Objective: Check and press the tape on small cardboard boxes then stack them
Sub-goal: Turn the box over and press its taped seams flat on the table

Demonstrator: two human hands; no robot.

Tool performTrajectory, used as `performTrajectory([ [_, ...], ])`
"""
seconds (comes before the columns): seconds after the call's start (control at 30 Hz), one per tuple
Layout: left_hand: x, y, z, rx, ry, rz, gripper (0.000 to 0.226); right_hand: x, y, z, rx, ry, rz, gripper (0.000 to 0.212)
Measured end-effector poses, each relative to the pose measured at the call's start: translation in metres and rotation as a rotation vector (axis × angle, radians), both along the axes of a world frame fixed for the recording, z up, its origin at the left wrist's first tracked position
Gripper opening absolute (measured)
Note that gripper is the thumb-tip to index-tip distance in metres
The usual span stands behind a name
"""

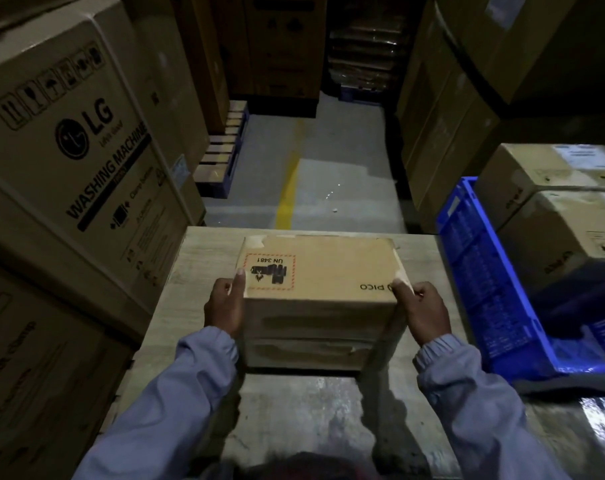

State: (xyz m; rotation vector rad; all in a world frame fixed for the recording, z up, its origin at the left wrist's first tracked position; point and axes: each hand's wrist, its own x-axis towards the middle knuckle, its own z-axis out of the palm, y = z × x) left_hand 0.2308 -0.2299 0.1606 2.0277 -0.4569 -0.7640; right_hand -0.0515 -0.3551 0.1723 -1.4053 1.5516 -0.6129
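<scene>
A small cardboard box (pixel 323 271) with a red-bordered UN 3481 label and PICO print sits on top of another small box (pixel 308 351) on the worktable (pixel 197 258). My left hand (pixel 225 306) grips the top box's near left corner, thumb lying on the top face. At the near right corner, my right hand (pixel 420 311) holds the box with curled fingers, thumb on the taped edge. Clear tape runs along the box's right and far edges.
A blue plastic crate (pixel 484 289) stands at the right with two more small boxes (pixel 550 216) in it. Large washing machine cartons (pixel 69 150) rise at the left. Tall cartons line the right side of an aisle with a yellow floor line (pixel 287 188).
</scene>
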Motion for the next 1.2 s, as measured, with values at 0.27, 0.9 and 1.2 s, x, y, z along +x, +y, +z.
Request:
performTrajectory([
  [0.27,-0.015,0.035,-0.02,-0.012,-0.024,-0.046,0.032,-0.01,0.032,-0.025,-0.024,-0.002,-0.013,0.048],
  [0.9,-0.04,0.028,-0.025,0.125,-0.858,-0.774,0.081,0.033,0.054,-0.027,-0.62,0.701,0.684,0.07],
  [1.2,-0.042,0.024,-0.009,0.23,-0.989,-0.822,0.081,0.034,0.055,-0.031,-0.667,0.742,0.676,0.064],
])
